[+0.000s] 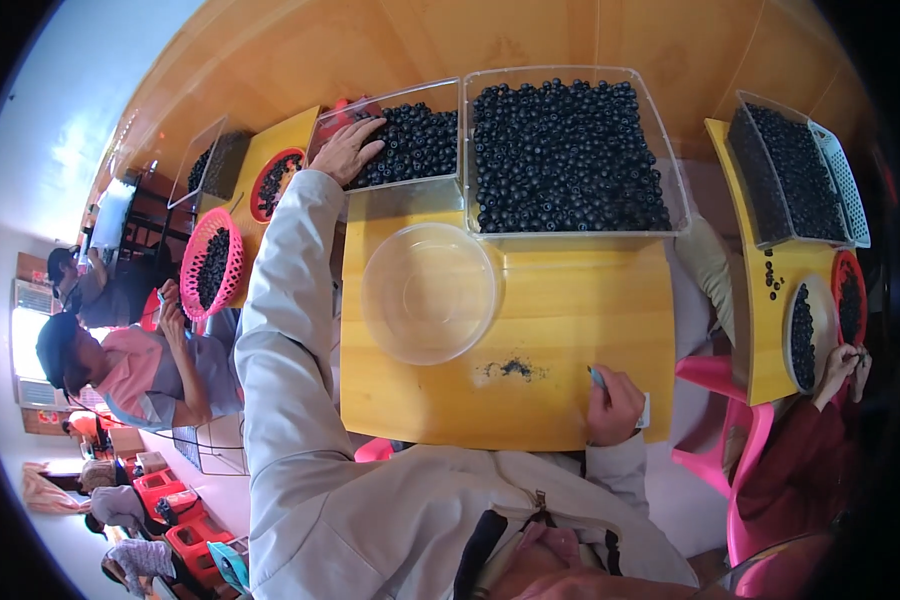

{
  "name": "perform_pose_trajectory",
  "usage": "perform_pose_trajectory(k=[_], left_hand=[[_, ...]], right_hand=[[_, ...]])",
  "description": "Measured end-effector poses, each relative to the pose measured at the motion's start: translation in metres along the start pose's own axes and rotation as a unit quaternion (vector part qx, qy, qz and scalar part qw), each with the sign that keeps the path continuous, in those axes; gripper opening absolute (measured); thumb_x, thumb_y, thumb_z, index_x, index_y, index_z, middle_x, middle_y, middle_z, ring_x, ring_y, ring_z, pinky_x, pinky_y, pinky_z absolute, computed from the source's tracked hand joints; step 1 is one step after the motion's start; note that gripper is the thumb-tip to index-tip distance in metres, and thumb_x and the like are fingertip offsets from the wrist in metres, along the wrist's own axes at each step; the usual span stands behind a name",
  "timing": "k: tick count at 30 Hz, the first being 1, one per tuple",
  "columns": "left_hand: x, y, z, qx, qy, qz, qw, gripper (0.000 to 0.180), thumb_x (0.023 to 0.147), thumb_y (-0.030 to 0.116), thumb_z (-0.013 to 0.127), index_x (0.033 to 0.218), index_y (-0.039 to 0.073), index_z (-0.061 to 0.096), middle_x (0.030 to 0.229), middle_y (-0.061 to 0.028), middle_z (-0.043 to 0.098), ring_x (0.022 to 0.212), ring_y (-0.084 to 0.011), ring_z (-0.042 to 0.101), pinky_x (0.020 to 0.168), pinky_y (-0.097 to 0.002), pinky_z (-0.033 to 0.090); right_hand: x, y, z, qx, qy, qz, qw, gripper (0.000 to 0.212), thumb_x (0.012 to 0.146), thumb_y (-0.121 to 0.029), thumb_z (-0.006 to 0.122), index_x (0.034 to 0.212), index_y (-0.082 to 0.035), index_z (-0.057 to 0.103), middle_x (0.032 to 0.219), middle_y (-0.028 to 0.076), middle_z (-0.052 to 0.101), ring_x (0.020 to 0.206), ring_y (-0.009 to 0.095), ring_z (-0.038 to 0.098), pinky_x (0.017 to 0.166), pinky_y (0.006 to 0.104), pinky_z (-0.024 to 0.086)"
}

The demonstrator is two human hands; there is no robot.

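Observation:
My left hand [348, 152] reaches over the near left side of a clear plastic bin [405, 195], its fingers apart on or just above the dark round pieces [415, 140]. These look like blueberries or beads; I cannot tell which. My right hand [618, 408] is closed near the table's front right, gripping a small blue-tipped tool [597, 377] mostly hidden by the fingers. Between the hands stands a round translucent bowl [430, 295] with nothing visible in it. Dark crumbs [515, 369] lie scattered on the yellow table [580, 310].
A larger clear bin [576, 236] heaped with the same pieces stands at the back. At left, a person [165, 370] sits by a pink basket [212, 262]. At right, another person's hands [842, 372] are beside a white bowl [802, 335]. A pink chair [715, 460] is close by.

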State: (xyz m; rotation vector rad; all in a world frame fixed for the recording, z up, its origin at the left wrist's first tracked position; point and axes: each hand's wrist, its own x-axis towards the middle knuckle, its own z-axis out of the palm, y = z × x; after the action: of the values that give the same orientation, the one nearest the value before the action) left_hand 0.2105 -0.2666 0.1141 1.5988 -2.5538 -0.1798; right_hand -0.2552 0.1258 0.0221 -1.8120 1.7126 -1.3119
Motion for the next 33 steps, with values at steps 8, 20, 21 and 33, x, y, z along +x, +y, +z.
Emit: perform_pose_trajectory(k=[8,20,21,33], left_hand=[[-0.009,0.012,0.007,0.083,0.062,-0.073,0.992,0.059,0.107,0.051,0.047,0.157,0.02,0.044,0.16,-0.0154,0.044,0.149,-0.0371,0.038,0.123,-0.0474,0.031],[0.031,0.103,0.03,-0.041,-0.004,-0.102,0.994,0.067,0.102,0.063,0.044,0.158,0.026,0.041,0.169,-0.0123,0.028,0.153,-0.046,0.025,0.118,-0.0723,0.023],[0.021,0.099,0.027,-0.036,0.033,-0.102,0.994,0.067,0.102,0.062,0.045,0.157,0.025,0.042,0.168,-0.0116,0.03,0.152,-0.0465,0.026,0.117,-0.0731,0.024],[-0.23,0.203,0.052,-0.241,0.119,0.186,0.945,0.032,0.088,0.017,0.075,0.117,0.005,0.071,0.121,-0.0155,0.068,0.12,-0.0351,0.062,0.101,-0.0455,0.05]], right_hand=[[-0.001,0.005,0.003,0.045,0.005,0.006,0.999,0.017,0.081,0.007,0.07,0.098,0.002,0.073,0.069,0.014,0.06,0.055,0.028,0.058,0.05,0.0378,0.043],[-0.002,-0.001,0.005,-0.016,-0.015,-0.026,0.999,0.019,0.085,0.004,0.067,0.103,0.003,0.073,0.074,0.016,0.063,0.062,0.031,0.062,0.057,0.0387,0.049],[-0.001,-0.003,0.005,-0.045,-0.002,-0.063,0.997,0.021,0.086,0.003,0.066,0.105,0.003,0.073,0.077,0.017,0.064,0.065,0.032,0.063,0.06,0.0396,0.05],[-0.003,-0.051,0.008,-0.152,-0.067,0.034,0.986,0.035,0.091,0.005,0.06,0.126,0.0,0.065,0.102,0.021,0.064,0.085,0.042,0.065,0.074,0.0439,0.052]])
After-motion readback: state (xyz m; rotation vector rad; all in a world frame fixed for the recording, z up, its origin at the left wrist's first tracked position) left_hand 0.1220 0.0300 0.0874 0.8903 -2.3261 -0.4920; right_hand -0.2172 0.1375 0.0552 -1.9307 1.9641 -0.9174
